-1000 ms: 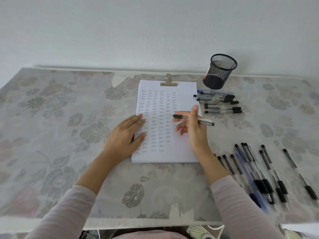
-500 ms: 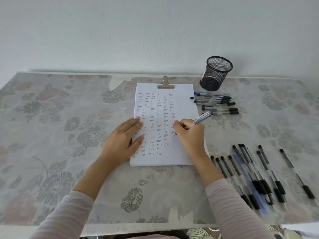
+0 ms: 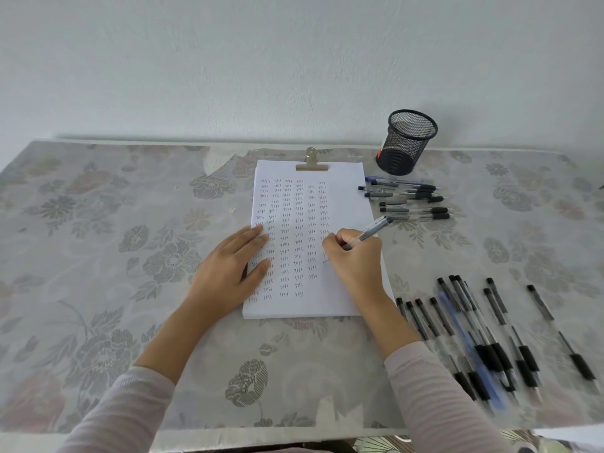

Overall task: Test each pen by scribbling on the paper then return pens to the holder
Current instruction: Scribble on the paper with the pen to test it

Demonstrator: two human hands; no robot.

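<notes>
1. The right hand (image 3: 354, 259) is being held curled over the right side of the paper (image 3: 343, 191). Its arm is being reached in from the bottom right.
2. A pen (image 3: 369, 231) is being pinched by the bent fingers of that hand. Its tip is being hidden by the hand, and its back end is being pointed up and to the right.
3. The left hand (image 3: 228, 269) is being pressed flat on the left side of the paper, with its fingers straight and close together. Nothing is being held in it.
4. Both arms are being covered by pale pink sleeves (image 3: 451, 397).
5. The paper is being gripped at the top by a gold clip (image 3: 311, 163). Rows of tiny words are being shown on it, and many look like "test".
6. The holder (image 3: 407, 143), a black mesh cup, is being kept upright at the back of the table (image 3: 98, 256), near the paper's top right corner.
7. A small bunch of pens (image 3: 408, 199) is being kept flat between the holder and the right hand, just beside the paper.
8. A longer row of pens (image 3: 483, 335) is being kept to the right of the right arm. It is blurred.
</notes>
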